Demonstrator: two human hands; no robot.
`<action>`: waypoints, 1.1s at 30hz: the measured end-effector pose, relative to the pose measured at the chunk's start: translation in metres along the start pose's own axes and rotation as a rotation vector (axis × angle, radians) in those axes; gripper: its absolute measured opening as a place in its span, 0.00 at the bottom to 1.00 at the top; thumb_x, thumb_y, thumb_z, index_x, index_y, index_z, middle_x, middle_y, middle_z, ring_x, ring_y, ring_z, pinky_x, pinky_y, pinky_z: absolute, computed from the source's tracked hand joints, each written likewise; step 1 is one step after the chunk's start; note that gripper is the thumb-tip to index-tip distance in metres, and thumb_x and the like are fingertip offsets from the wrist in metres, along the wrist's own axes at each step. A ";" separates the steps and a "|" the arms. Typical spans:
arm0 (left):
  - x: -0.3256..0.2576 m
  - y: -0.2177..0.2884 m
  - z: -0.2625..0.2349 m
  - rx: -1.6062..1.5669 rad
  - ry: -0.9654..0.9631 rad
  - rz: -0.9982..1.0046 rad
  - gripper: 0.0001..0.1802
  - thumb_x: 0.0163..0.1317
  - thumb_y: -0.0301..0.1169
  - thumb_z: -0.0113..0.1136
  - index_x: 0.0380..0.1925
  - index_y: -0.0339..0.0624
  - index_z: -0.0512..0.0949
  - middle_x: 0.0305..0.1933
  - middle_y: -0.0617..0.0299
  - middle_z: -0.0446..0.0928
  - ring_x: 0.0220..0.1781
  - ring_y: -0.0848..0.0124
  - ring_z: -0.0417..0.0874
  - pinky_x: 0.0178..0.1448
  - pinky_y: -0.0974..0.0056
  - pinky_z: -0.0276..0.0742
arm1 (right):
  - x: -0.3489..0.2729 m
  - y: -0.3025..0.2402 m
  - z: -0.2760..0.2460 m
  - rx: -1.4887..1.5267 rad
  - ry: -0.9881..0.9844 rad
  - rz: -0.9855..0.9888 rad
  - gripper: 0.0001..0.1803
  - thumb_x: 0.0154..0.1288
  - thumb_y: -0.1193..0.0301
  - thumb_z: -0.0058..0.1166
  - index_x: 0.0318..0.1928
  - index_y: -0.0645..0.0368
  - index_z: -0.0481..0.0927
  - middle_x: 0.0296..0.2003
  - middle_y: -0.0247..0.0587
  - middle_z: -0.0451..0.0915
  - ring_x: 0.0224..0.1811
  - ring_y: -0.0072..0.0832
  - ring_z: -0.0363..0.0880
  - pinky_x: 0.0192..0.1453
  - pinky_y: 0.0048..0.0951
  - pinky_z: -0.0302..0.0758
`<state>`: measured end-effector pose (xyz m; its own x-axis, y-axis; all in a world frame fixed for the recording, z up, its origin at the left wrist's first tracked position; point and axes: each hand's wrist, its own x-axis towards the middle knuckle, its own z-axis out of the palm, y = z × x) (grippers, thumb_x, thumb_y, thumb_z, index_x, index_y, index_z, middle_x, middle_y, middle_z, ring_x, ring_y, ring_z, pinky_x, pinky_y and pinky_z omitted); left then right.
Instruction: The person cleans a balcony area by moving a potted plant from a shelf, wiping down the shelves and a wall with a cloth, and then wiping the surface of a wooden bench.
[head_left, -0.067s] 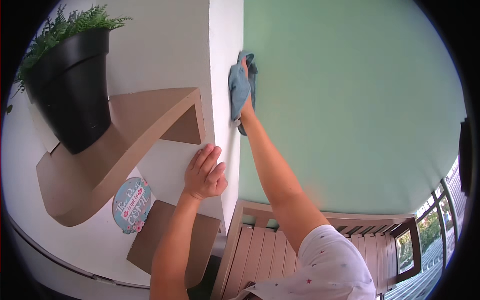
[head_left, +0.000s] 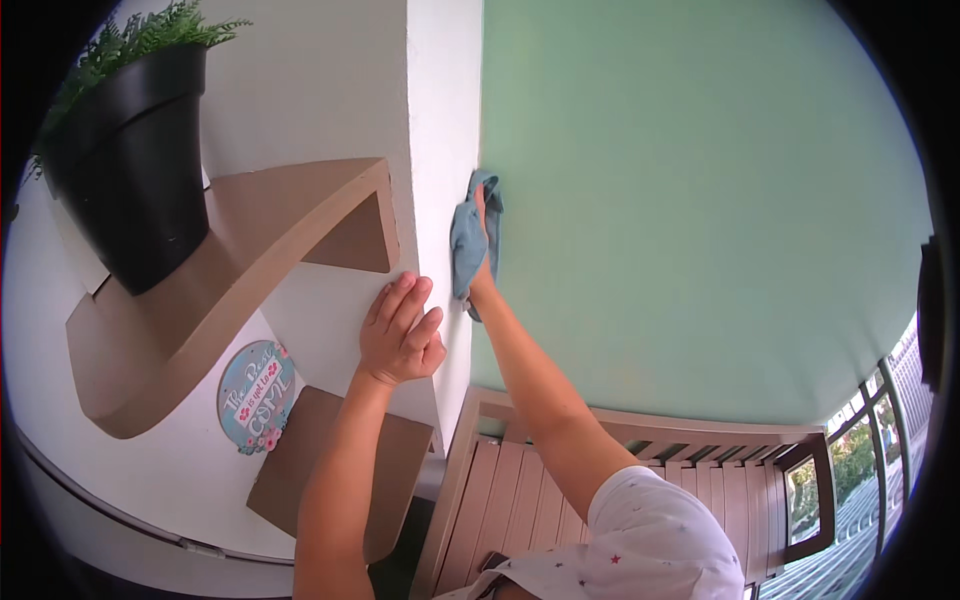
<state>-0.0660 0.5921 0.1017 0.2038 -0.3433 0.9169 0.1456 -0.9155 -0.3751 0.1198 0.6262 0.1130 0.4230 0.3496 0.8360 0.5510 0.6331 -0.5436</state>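
My right hand reaches up and presses a blue-grey cloth against the corner where the white wall column meets the pale green wall. The cloth covers most of that hand, so only fingertips and the wrist show. My left hand lies flat on the white wall just left of the corner, fingers together and pointing up, holding nothing.
A tan angular shelf carries a black pot with a green plant. Below hang a round blue sign and a second tan shelf. A slatted wooden bench stands under the green wall, with a window at lower right.
My right hand and the cloth have slid down along the wall corner. My left hand stays flat on the white wall.
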 end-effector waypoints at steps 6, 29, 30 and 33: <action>0.020 0.022 0.032 -0.061 0.028 0.010 0.32 0.61 0.39 0.44 0.68 0.50 0.58 0.70 0.52 0.61 0.72 0.54 0.61 0.73 0.51 0.56 | -0.170 0.068 -0.059 0.002 0.037 0.388 0.34 0.73 0.60 0.34 0.71 0.67 0.45 0.73 0.54 0.43 0.77 0.44 0.37 0.77 0.37 0.37; 0.018 -0.002 0.010 0.091 -0.076 0.148 0.22 0.63 0.35 0.53 0.55 0.38 0.71 0.65 0.50 0.59 0.70 0.53 0.56 0.74 0.51 0.52 | -0.302 0.101 -0.203 -1.212 -0.929 0.057 0.28 0.61 0.75 0.46 0.63 0.50 0.65 0.64 0.33 0.66 0.70 0.32 0.60 0.75 0.38 0.52; 0.019 -0.003 0.011 0.098 -0.063 0.162 0.22 0.62 0.36 0.55 0.55 0.39 0.72 0.63 0.51 0.62 0.68 0.54 0.59 0.72 0.52 0.55 | -0.324 0.106 -0.218 -1.221 -0.906 0.100 0.29 0.62 0.76 0.45 0.65 0.50 0.63 0.65 0.34 0.66 0.70 0.32 0.59 0.75 0.37 0.52; 0.003 -0.009 0.006 0.156 -0.173 0.147 0.23 0.59 0.38 0.58 0.53 0.41 0.74 0.50 0.55 0.70 0.53 0.60 0.69 0.63 0.57 0.64 | -0.346 0.087 -0.278 -1.401 -0.838 0.158 0.30 0.63 0.76 0.43 0.67 0.51 0.60 0.67 0.33 0.64 0.71 0.31 0.59 0.75 0.36 0.51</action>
<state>-0.0610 0.6007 0.1076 0.3942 -0.4169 0.8190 0.2467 -0.8105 -0.5313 0.2218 0.3684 -0.2446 0.3076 0.8960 0.3203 0.9233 -0.3624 0.1271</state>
